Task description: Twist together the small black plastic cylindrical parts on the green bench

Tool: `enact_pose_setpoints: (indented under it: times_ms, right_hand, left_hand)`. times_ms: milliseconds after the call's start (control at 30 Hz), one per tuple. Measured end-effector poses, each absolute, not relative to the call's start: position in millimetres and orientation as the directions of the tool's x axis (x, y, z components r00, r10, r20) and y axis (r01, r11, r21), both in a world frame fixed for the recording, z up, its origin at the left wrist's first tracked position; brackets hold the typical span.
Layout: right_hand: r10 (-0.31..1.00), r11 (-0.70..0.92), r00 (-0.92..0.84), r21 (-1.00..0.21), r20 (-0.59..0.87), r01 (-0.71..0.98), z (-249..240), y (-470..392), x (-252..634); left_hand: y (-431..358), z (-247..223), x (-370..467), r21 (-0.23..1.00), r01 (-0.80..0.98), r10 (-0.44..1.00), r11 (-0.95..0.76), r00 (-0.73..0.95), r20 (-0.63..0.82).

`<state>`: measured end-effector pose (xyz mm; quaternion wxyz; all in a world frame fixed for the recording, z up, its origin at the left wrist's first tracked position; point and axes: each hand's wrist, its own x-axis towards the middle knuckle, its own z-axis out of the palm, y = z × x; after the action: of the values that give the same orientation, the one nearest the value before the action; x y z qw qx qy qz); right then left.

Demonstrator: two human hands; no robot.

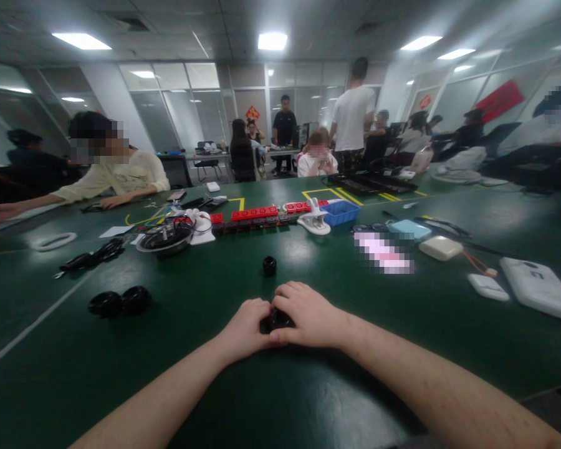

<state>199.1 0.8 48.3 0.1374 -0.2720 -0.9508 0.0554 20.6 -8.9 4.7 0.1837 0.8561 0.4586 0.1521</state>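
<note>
My left hand [247, 329] and my right hand [306, 316] meet low over the green table [191, 386], fingers curled around a dark object. It is a glossy black round roll [279, 320], mostly covered by my fingers; whether it is coiled cable or something else I cannot tell. Just beyond my hands stands a smaller black roll [270, 266], touched by neither hand. Off to the left, two similar black rolls [120, 302] sit side by side.
Farther back are a metal bowl [163, 242] of black cables, a row of red blocks [255, 214], a white clip-like stand [314, 219] and a blue basket [341, 212]. White power banks [540, 287] lie right. A person [116, 168] sits across at left.
</note>
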Motion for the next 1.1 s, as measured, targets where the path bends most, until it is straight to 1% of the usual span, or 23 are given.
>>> enact_pose_setpoints:
  times_ms: [100,200,400,600,800,1100]
  right_hand:
    - [0.504,0.862,-0.833,-0.197,0.229,0.467,47,2,199]
    - [0.486,0.87,-0.844,-0.214,0.227,0.444,48,1,199]
    - [0.483,0.869,-0.844,-0.248,0.233,0.428,51,-1,199]
    - [0.502,0.856,-0.836,-0.267,0.221,0.443,54,-3,198]
    - [0.511,0.85,-0.827,-0.281,0.235,0.445,57,-3,199]
    - [0.513,0.853,-0.832,-0.231,0.211,0.468,64,-5,199]
  left_hand:
    - [-7,1,19,0.457,0.727,0.841,-0.512,0.534,0.091]
    - [-7,0,18,0.486,0.712,0.84,-0.507,0.535,0.091]
    - [-10,7,19,0.517,0.705,0.841,-0.485,0.538,0.056]
    - [-12,13,22,0.497,0.719,0.844,-0.485,0.534,0.05]
    - [-12,13,21,0.507,0.708,0.839,-0.491,0.541,0.057]
    - [-11,9,22,0.437,0.737,0.836,-0.516,0.544,0.07]
